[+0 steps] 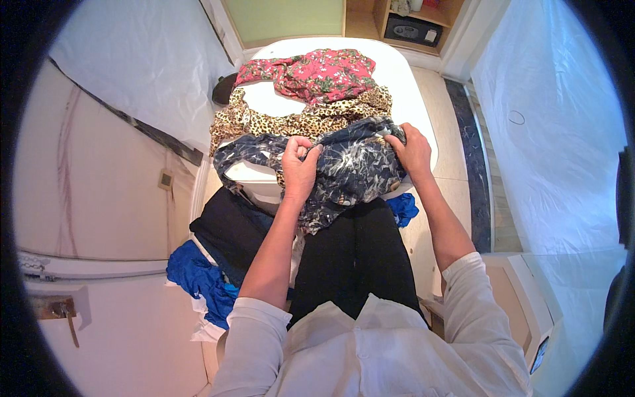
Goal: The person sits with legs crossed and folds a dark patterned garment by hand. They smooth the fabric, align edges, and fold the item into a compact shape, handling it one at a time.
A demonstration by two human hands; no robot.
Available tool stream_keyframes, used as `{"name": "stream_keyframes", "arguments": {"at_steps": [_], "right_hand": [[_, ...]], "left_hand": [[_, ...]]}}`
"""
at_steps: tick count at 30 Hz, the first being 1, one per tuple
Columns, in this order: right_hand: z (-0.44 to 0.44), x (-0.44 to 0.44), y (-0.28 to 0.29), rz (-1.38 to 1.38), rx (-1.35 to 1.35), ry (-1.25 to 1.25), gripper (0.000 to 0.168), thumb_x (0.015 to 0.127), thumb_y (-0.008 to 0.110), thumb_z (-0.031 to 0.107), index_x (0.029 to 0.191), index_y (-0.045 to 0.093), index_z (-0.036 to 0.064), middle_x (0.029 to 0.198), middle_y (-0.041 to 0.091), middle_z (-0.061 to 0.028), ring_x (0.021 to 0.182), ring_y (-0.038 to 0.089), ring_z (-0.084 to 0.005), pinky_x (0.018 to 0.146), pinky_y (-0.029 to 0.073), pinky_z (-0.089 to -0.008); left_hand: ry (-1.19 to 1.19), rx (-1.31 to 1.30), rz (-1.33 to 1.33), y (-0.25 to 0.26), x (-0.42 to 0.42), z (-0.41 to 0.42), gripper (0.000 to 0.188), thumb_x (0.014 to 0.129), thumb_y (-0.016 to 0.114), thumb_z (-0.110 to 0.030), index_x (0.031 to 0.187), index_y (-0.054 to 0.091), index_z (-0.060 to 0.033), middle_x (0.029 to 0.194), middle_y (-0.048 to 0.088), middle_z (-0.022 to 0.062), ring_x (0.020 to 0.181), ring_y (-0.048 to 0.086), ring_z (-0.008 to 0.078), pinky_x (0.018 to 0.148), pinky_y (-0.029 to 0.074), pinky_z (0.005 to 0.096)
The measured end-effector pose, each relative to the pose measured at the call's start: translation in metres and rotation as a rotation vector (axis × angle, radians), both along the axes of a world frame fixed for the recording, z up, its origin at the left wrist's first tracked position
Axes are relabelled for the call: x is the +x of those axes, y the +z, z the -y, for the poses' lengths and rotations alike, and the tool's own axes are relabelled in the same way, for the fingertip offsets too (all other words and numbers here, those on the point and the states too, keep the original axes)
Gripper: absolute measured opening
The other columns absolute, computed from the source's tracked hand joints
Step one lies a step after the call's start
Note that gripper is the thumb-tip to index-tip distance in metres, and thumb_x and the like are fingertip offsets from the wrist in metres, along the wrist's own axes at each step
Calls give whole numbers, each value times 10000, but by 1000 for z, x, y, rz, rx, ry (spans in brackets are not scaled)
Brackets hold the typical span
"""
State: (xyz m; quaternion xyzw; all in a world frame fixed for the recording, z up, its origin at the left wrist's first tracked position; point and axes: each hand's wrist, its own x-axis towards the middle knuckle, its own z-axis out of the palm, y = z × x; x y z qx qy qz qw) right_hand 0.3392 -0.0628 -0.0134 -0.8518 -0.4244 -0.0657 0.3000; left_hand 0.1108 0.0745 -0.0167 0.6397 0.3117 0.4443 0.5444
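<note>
A dark navy patterned garment hangs over the near edge of a white table and down onto my lap. My left hand pinches its upper edge near the middle between thumb and fingers. At the garment's right upper corner, my right hand grips the fabric. Just beyond it lies a leopard-print garment, partly covered by the navy cloth. A pink floral garment is bunched at the far side of the table.
Black cloth and a crumpled blue cloth are piled left of my legs. Another blue cloth shows under the table's right edge. Plastic sheeting hangs at right. A small black safe sits in a wooden shelf behind.
</note>
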Motion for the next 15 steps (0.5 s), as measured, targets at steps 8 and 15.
{"name": "stream_keyframes", "arguments": {"at_steps": [8, 15], "right_hand": [[4, 9, 34, 136, 228, -8, 349, 749, 730, 116, 1073, 602, 143, 972, 613, -101, 854, 644, -337, 693, 529, -430], [4, 68, 69, 329, 271, -189, 255, 817, 743, 247, 1019, 632, 136, 920, 627, -96, 824, 648, -333, 661, 515, -428]], "left_hand": [[5, 54, -6, 29, 12, -11, 180, 841, 716, -76, 862, 537, -68, 693, 458, -68, 643, 388, 33, 569, 333, 219], [-106, -6, 58, 73, 80, -8, 185, 812, 738, -74, 815, 555, -48, 731, 575, -6, 660, 496, 58, 592, 411, 242]]}}
